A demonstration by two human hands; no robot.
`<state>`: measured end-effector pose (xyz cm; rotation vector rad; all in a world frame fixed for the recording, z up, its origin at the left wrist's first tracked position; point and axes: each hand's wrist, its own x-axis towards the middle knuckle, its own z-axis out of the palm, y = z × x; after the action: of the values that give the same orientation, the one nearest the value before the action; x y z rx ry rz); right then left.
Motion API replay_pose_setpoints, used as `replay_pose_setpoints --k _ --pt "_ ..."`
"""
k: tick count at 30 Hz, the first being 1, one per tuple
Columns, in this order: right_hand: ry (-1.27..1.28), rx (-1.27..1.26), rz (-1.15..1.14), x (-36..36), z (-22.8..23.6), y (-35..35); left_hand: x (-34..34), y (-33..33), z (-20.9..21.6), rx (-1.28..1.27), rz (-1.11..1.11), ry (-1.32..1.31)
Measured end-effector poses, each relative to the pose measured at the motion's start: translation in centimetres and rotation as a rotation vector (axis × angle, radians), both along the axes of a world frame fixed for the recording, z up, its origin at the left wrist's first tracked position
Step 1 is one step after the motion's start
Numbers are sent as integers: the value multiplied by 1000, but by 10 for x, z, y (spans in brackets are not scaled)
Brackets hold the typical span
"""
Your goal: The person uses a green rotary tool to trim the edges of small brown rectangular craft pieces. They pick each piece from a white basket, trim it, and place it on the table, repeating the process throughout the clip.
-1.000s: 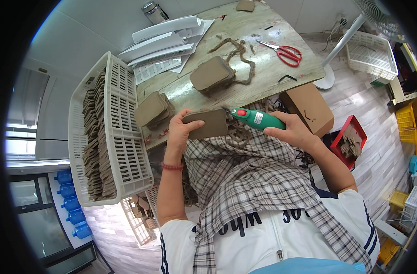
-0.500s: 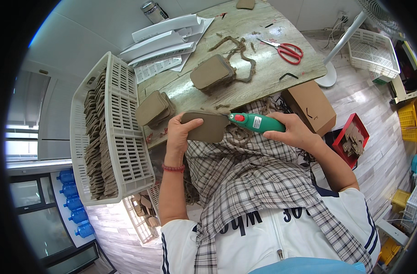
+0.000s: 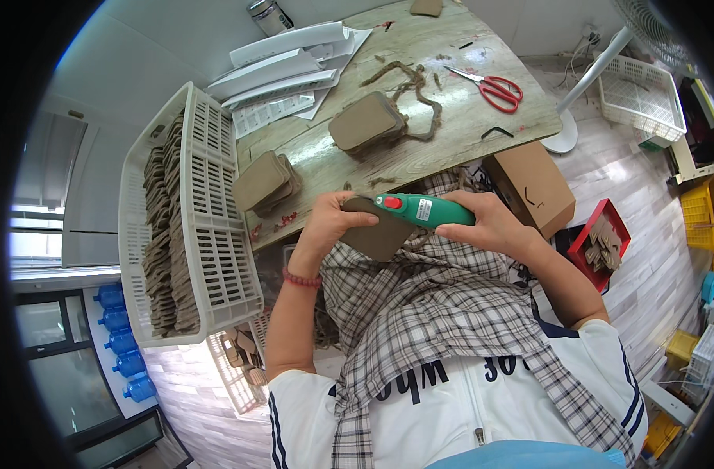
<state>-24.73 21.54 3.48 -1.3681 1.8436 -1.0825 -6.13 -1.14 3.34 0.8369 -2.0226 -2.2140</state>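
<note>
Just off the table [image 3: 462, 127], a brown pad [image 3: 386, 237] is pinched by the left hand [image 3: 331, 223]; a green tool [image 3: 443, 213], its nose at the pad, is gripped by the right hand [image 3: 494, 223]. Red-handled scissors [image 3: 493, 87] are laid on the table.

Green handheld tool [image 3: 451, 213]: smooth plastic, slight gloss. Brown pad [image 3: 382, 238]: matt, smooth face. Fibrous strip [image 3: 436, 117]: rough, fuzzy. Desk [image 3: 466, 129]: wood-look top, semi-gloss, scuffed. Scissors [image 3: 480, 80]: shiny metal, plastic handles [image 3: 495, 79]. Slotted crate [image 3: 188, 195]: plastic. Sheets [image 3: 283, 70]: smooth paper. Apron [image 3: 419, 293]: woven cloth. Carton [image 3: 529, 187]: matt cardboard.
</note>
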Motion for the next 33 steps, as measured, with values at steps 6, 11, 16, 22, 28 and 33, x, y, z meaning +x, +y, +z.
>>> replay_pose_setpoints --k 6,11,16,22,28,33 --pt "-125 -13 -7 6 3 -22 7 -14 -2 -19 15 -40" --pt "-244 116 -192 -3 1 -6 63 -105 15 -54 592 320" --pt "-259 73 -234 -6 -4 8 86 -171 3 -685 777 24" --pt "-266 77 -329 -10 -21 21 2 -136 -16 -1708 441 -45" --pt "-289 58 -356 -5 -24 27 -85 -117 -66 -1469 54 -131" --pt "-262 96 -373 -9 -28 32 -93 -100 -73 -1424 205 68"
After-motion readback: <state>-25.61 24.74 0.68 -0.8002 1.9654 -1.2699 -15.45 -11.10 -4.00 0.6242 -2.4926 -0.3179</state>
